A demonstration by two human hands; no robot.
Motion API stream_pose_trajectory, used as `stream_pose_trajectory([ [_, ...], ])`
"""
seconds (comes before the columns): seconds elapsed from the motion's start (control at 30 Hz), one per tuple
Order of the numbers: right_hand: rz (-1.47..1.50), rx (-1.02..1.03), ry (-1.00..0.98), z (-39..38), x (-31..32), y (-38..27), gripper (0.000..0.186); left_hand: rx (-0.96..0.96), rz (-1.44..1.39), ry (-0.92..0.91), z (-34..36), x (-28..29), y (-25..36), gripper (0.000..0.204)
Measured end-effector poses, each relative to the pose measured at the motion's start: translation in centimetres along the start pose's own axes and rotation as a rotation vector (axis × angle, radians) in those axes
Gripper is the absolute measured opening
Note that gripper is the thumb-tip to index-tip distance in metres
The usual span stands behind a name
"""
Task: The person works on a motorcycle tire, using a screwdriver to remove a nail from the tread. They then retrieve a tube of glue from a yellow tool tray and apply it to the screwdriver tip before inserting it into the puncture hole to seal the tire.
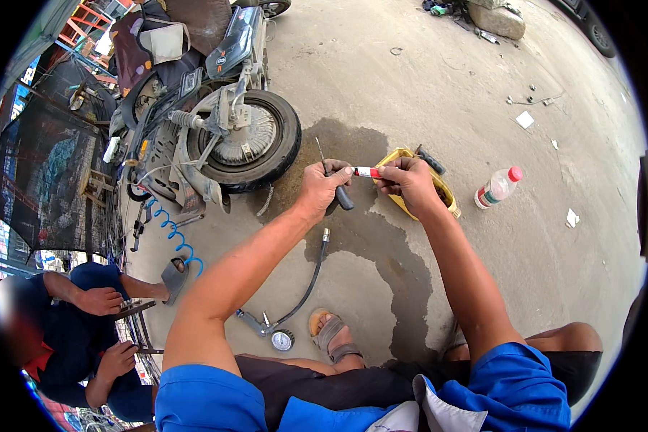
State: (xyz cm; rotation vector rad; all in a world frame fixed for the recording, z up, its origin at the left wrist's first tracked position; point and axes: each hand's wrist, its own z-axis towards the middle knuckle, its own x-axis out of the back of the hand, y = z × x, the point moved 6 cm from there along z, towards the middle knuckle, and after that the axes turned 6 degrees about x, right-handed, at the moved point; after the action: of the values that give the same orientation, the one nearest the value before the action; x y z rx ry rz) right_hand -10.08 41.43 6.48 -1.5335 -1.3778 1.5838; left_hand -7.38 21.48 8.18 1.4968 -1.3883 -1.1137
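- Your left hand [322, 189] grips a black-handled awl [336, 183], handle half hidden
- Right hand [407, 183], at 3 o'clock, pinches a small red-white tube [368, 172]; its cap end unclear

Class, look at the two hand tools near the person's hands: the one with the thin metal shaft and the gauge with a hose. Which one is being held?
The tool with the thin metal shaft and dark handle, gripped in the left hand. The round gauge with its black hose lies untouched on the concrete ground beside the sandalled foot.

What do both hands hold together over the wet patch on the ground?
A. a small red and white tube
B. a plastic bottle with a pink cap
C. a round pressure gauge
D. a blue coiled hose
A: the left hand and right hand both grip the small red and white tube between them.
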Motion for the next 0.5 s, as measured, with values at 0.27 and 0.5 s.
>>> stream_pose_trajectory([
  [0.27, 0.027, 0.006, 0.02, 0.1, -0.1, 0.1, 0.014, 0.092, -0.051, 0.064, 0.2, 0.7, -0.5, 0.02],
  [0.5, 0.04, -0.002, 0.031, 0.1, -0.2, 0.5, 0.015, -0.023, 0.059, 0.054, -0.2, 0.2, 0.4, 0.023],
])
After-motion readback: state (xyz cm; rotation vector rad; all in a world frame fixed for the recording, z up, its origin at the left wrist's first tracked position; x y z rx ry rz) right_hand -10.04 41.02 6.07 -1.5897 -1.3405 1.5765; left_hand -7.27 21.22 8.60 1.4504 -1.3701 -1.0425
